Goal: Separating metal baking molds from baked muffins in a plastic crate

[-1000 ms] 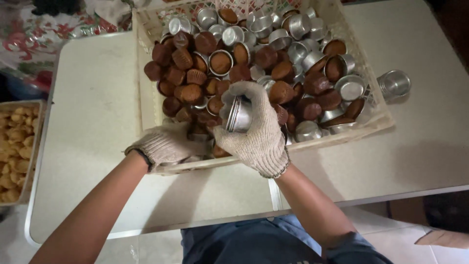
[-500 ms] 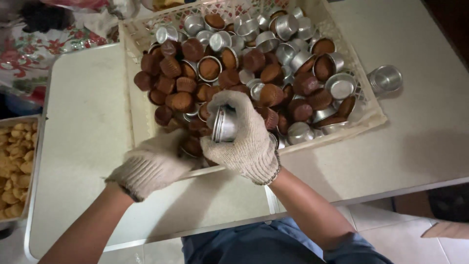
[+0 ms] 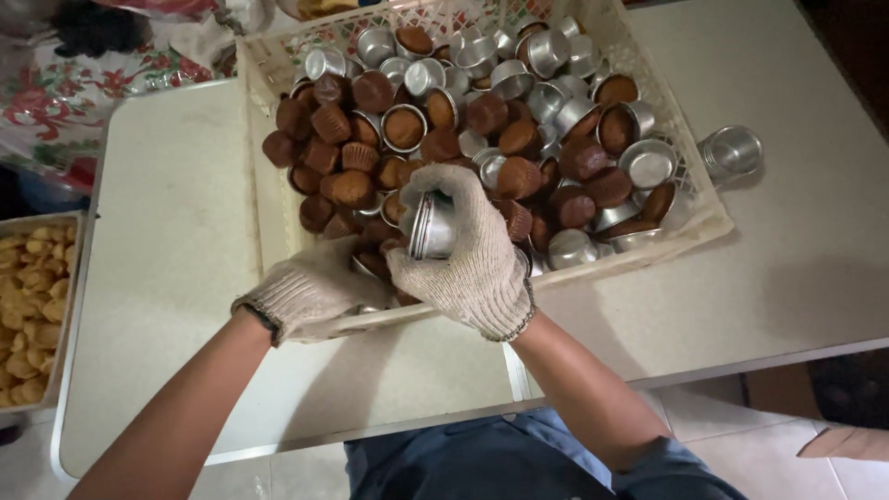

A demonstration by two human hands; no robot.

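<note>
A white plastic crate (image 3: 269, 231) on a pale table holds several brown cupcakes (image 3: 352, 188) and several metal baking cups (image 3: 648, 163), some still filled. My right hand (image 3: 468, 264), in a knit glove, is closed around a stack of empty metal cups (image 3: 431, 224) above the crate's near edge. My gloved left hand (image 3: 315, 287) reaches into the crate's near corner among the cupcakes; what its fingers hold is hidden.
A lone stack of metal cups (image 3: 732, 153) lies on the table (image 3: 167, 259) right of the crate. A tray of pale yellow pastries (image 3: 28, 306) sits at the far left. A floral cloth (image 3: 56, 102) lies beyond the table's left corner.
The view has shifted, so the crate appears lower and farther right. Both hands stay at the crate's near edge, the right still holding the cup stack.
</note>
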